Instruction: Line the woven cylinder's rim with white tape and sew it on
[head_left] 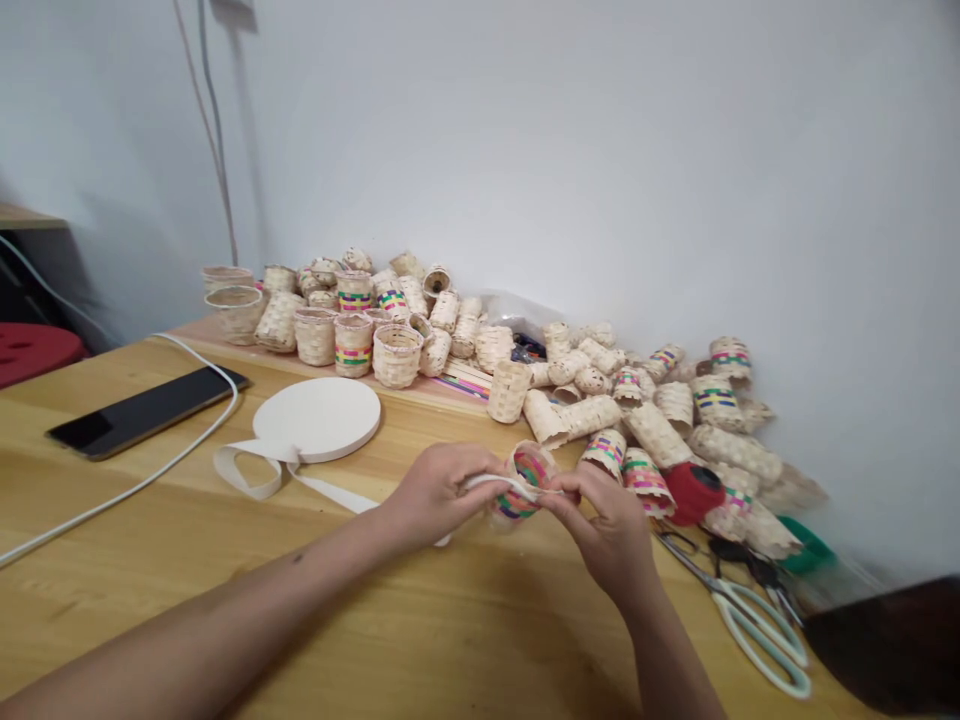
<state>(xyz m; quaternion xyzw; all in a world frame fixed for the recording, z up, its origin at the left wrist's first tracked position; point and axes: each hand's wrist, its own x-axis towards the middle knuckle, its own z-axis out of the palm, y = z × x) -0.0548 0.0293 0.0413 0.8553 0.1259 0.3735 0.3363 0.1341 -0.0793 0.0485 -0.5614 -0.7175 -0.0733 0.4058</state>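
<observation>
A small woven basket (533, 466) with pink, green and blue bands is held up between my two hands, its mouth tilted towards me. My left hand (446, 490) pinches a white ribbon (487, 481) against the near side of the rim. On the other side, my right hand (602, 520) has thumb and fingers closed on the rim, where the ribbon end meets it. The fingers partly cover the basket's wall. From the flat white ribbon roll (319, 415) on the left, a loose strip (334, 492) runs under my left forearm.
Several woven baskets (397, 357) and tubes (589, 417) are piled along the wall. At right lie scissors (757, 625) and a red thread spool (694, 492). A phone (146, 408) and a white cable (191, 452) are at left on the wooden table (420, 640).
</observation>
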